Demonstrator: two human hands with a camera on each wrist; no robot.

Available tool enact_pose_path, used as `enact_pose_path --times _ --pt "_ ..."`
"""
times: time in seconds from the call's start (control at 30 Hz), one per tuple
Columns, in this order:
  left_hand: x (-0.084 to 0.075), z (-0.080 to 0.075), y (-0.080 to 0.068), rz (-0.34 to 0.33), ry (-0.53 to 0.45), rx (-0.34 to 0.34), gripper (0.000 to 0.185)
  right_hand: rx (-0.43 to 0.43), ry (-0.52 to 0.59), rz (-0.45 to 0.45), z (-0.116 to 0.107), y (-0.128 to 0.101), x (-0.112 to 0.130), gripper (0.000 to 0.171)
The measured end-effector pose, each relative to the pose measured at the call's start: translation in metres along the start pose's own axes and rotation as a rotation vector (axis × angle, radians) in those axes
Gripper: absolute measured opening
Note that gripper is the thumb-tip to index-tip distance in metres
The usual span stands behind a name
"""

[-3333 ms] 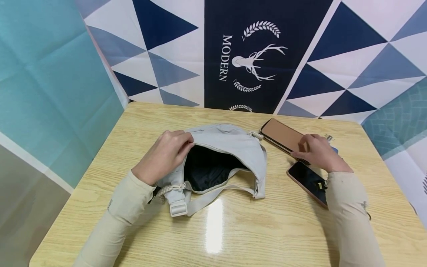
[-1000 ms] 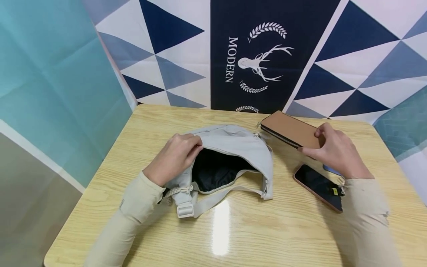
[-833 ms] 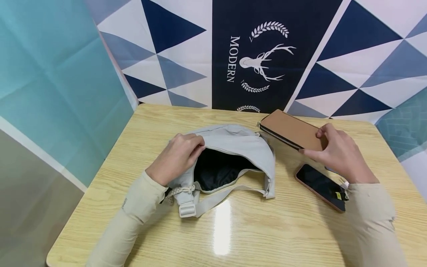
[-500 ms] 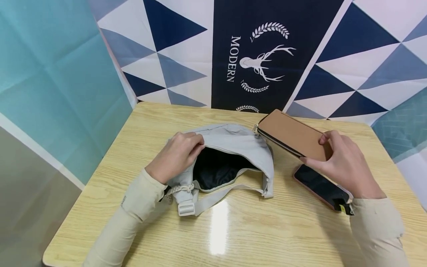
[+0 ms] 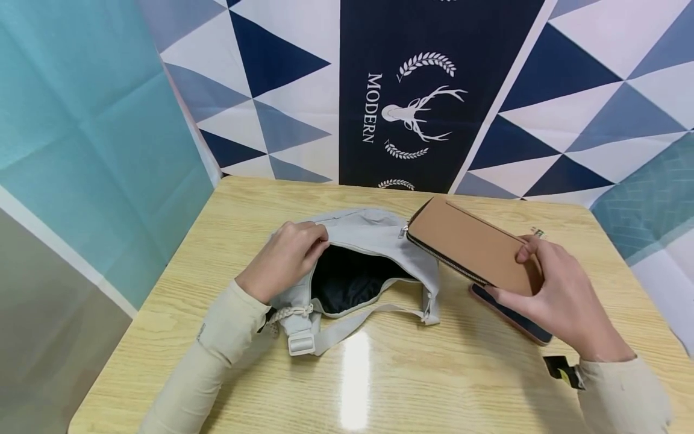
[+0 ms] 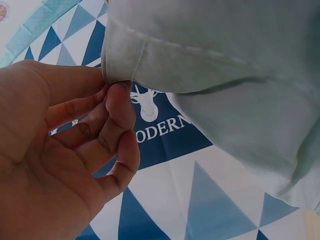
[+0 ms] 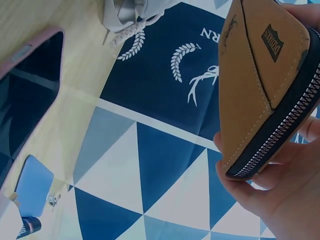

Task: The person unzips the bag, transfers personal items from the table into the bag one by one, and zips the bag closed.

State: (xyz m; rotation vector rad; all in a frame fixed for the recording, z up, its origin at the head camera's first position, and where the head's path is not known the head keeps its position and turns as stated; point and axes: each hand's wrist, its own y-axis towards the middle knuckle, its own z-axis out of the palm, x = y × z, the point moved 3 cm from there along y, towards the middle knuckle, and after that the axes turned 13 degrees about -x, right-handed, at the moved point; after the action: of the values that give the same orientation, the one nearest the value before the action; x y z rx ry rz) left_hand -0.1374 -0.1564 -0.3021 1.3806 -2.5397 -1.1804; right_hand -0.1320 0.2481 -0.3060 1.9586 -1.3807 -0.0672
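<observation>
A pale grey sling bag [image 5: 374, 226] lies on the table with its zipped mouth gaping, showing a black lining [image 5: 347, 283]. My left hand [image 5: 284, 256] pinches the upper rim of that mouth at its left end. In the left wrist view, the fabric edge [image 6: 120, 65] sits between thumb and fingertips. My right hand [image 5: 564, 295] grips the near right end of a tan zip-around wallet [image 5: 466, 241], raised off the table. The wallet's far left corner overlaps the bag's right end in the head view, and its black zip side shows in the right wrist view.
A smartphone [image 5: 512, 316] in a pink case lies right of the bag, partly under the wallet and right hand in the head view. The right wrist view shows a blue card-like item [image 7: 34, 185] beside small metal pieces [image 7: 53, 200]. Patterned cloth walls [image 5: 293, 90] border the table.
My right hand has lifted the wallet from the table and brought it left and nearer, over the bag's right end. My left hand keeps its pinch on the bag's rim.
</observation>
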Motion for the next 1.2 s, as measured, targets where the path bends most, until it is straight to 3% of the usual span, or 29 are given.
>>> enact_pose_path --times 0.2,0.37,0.63,0.83,1.2 --pt "0.001 -0.001 -0.001 -0.005 0.004 0.002 0.011 -0.03 0.06 -0.004 -0.001 -0.013 0.01 0.068" --pt "0.001 -0.003 -0.002 0.003 0.01 0.001 0.011 -0.033 0.094 0.014 -0.002 -0.026 0.019 0.082" --pt "-0.001 -0.002 -0.001 0.019 0.009 -0.001 0.012 -0.025 0.132 -0.03 0.006 -0.045 0.041 0.067" --pt "-0.002 0.0 0.0 0.008 0.018 0.002 0.012 0.034 0.137 -0.056 0.018 -0.052 0.055 0.067" --pt "-0.009 -0.001 -0.001 0.049 0.061 -0.011 0.014 0.164 0.156 -0.105 0.041 -0.06 0.079 0.065"
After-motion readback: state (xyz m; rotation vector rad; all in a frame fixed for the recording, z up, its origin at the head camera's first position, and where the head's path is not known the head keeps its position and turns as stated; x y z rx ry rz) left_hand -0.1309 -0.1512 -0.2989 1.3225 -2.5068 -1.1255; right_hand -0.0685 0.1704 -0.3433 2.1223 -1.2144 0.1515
